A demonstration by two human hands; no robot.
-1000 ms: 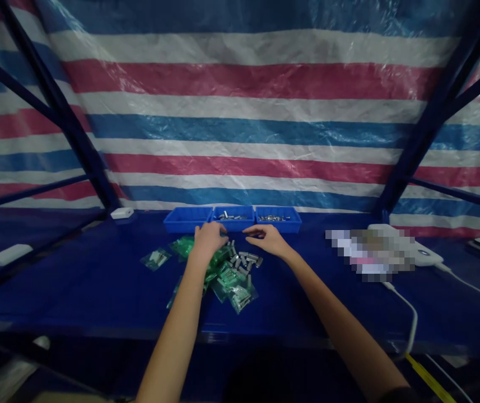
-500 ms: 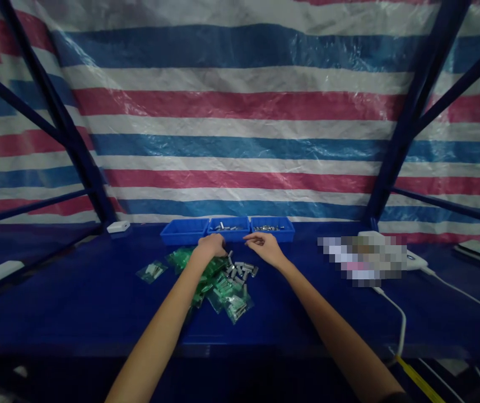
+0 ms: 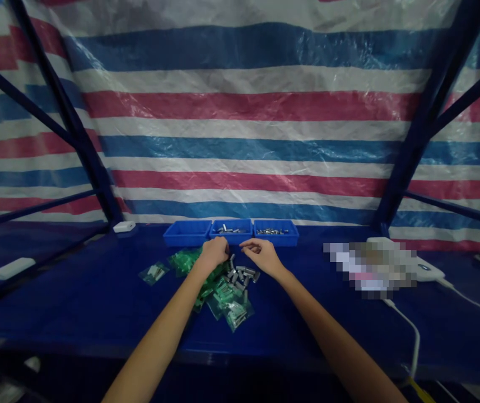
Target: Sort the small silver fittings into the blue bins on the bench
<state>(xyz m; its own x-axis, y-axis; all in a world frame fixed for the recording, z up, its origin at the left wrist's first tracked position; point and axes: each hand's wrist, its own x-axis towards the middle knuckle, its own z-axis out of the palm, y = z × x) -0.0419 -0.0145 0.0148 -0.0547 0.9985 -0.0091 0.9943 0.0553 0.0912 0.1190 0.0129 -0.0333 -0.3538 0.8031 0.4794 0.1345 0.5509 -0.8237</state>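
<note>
Green bags (image 3: pixel 225 294) and left hand (image 3: pixel 215 250): I am watching the left hand arching over the far side of the heap, its fingers curling downward; I am unable to make out whether they are gripping anything.
Right hand (image 3: pixel 264 254): it is pointing toward the left hand, thumb and fingers bending close together; whether they are pinching something is escaping me at this scale.
Metal pieces (image 3: pixel 242 275): short silvery cylinders are lying loose about mid-desk, against the right side of the heap, just below the gap between the hands.
Single bag (image 3: pixel 154 272): it is lying apart, left of the heap, holding pale pieces.
Bins: along the far edge of the blue desk (image 3: pixel 88 302), the left bin (image 3: pixel 187 241), middle bin (image 3: pixel 232 240) and right bin (image 3: pixel 275 241) are standing in a row; the latter two are holding metallic bits.
Desk's left side: a small white box (image 3: pixel 124 226) is sitting near the far left corner, a white block (image 3: pixel 13 268) nearer the left edge.
Desk's right side: a white device (image 3: pixel 428 272) is resting there, a pixelated patch (image 3: pixel 369 268) masking part.
Backdrop: a striped sheet (image 3: pixel 256 106) is hanging beyond the far edge.
</note>
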